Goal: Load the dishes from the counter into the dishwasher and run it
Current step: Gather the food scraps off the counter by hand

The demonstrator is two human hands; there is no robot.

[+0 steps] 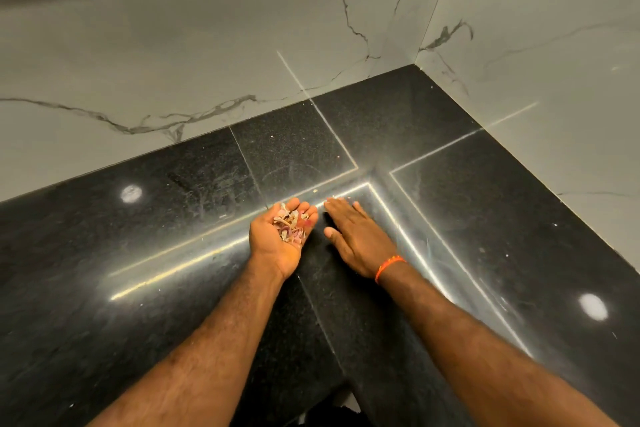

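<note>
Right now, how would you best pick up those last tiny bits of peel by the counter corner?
The pale peel crumbs lie flat on the black stone counter, too thin to pinch. Sweep them from the far side with the flat right hand toward the cupped left hand, already full of scraps.

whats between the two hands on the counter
Head view: only a narrow strip of bare black counter lies between the cupped left hand, holding scraps, and the flat right hand.
</note>
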